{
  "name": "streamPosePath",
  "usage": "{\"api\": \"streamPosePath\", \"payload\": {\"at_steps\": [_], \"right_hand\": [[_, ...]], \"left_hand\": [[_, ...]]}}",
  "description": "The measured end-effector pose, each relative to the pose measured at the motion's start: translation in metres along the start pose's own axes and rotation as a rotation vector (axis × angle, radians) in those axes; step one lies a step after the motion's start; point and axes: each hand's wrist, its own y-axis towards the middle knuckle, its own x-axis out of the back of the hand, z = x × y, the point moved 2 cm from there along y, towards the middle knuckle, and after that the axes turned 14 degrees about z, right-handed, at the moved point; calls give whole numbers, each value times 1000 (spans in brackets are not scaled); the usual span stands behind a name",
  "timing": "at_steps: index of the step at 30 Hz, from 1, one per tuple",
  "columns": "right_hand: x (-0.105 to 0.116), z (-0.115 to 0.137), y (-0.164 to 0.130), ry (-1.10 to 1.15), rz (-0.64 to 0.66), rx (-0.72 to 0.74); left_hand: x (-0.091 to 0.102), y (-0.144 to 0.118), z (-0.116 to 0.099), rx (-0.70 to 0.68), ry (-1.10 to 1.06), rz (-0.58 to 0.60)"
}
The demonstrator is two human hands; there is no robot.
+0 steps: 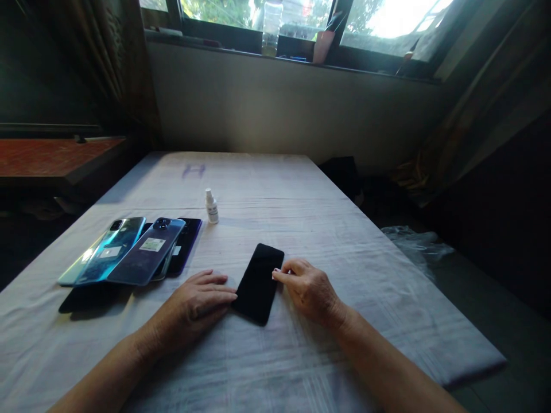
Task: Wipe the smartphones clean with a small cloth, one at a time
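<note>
I have a black phone (259,282) lying face up and flat on the white cloth (301,201) that covers the table, tilted a little so its far end leans right. My left hand (200,301) lies palm down just left of the phone, fingers spread and flat, the fingertips touching its left edge; it grips nothing. My right hand (307,287) sits just right of the phone, loosely curled, with thumb and forefinger pinched at the phone's right edge. Something small may be between those two fingertips, but I cannot tell what, nor whether they hold the phone's edge or only touch it.

As I judge it, the main risk is the phone sliding on the cloth: it is only steadied from the sides, so an uneven push from either hand could spin it or bunch the cloth under it. A greasy fingertip on the dark glass would also leave a mark.

Left of the phone, beyond my left hand, a fan of phone backs (129,252) lies overlapping, teal and blue-violet ones on top of darker ones, close enough that a sweep of my left arm could scatter them. Behind the phone, well apart, a small white bottle (211,206) stands upright; a careless reach past it could tip it. Nothing lies between my hands and the phone. Far behind, a plastic bottle (272,26) stands on the window ledge.
</note>
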Motion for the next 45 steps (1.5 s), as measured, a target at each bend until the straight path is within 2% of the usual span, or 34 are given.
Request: {"api": "streamPosePath", "payload": {"at_steps": [4,9,15,19,23,25,27,30,32,34,38,41,45], "right_hand": [[1,7,-3,22,14,68],[2,6,-1,-30,-16,-15],[-1,20,-1,40,30,125],[-1,18,1,13,3,72],[3,4,0,49,-57,25],[6,-9,-3,63,-123,-46],[10,-22,-6,39,-137,-185],[13,-34,-10,-57,-28,-391],[13,-36,-11,-104,43,-462],[14,-35,-11,-139,61,-474],[12,-35,-11,-167,19,-463],[11,-39,-13,-144,-3,-460],[11,-45,-15,-75,-38,-456]], "left_hand": [[3,0,0,-20,17,24],[4,0,-1,-26,17,20],[0,-1,2,-29,25,6],[-2,-1,4,-44,69,-13],[5,4,6,-47,120,-28],[12,12,7,-30,167,-34],[20,26,6,-25,224,-15],[31,56,-1,-68,304,71],[35,79,-9,-127,340,152],[38,100,-16,-177,364,225],[37,133,-25,-219,389,334],[35,146,-27,-205,399,377],[41,150,-22,-160,437,408]]}}
